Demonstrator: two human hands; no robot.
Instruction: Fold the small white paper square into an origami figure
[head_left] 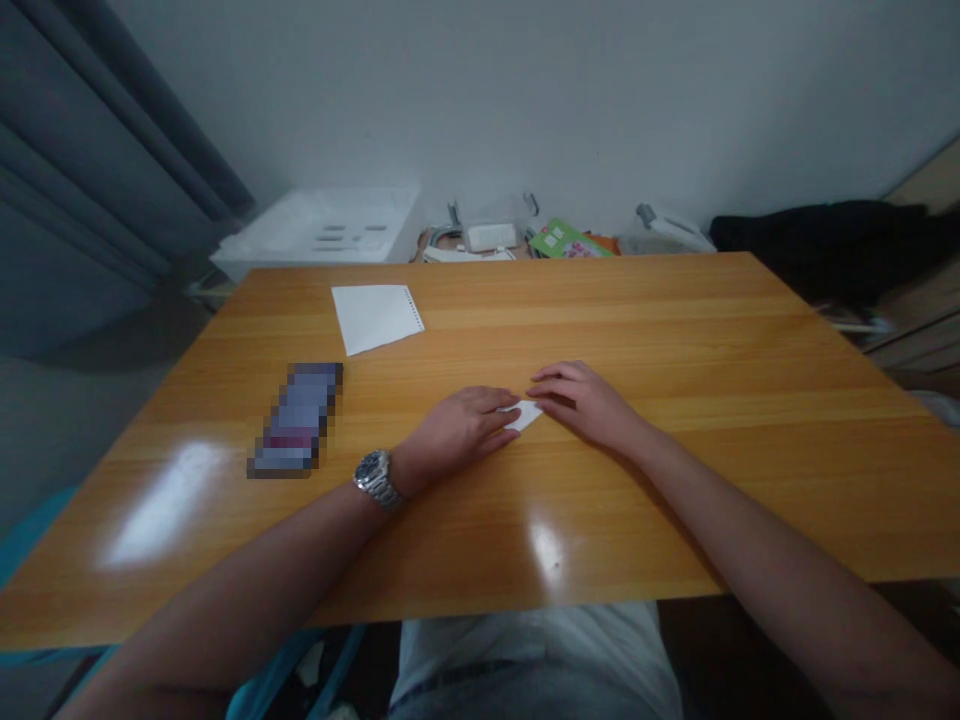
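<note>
A small folded piece of white paper lies on the wooden table near its middle. My left hand, with a metal watch on the wrist, lies flat over the paper's left side, fingers stretched out. From the right, my right hand presses its fingers down on the paper's other side. Most of the paper is hidden under the two hands.
A white sheet torn from a spiral pad lies at the far left of the table. A blurred-out flat object rests left of my hands. Behind the table stand a white box, cluttered items and dark cloth.
</note>
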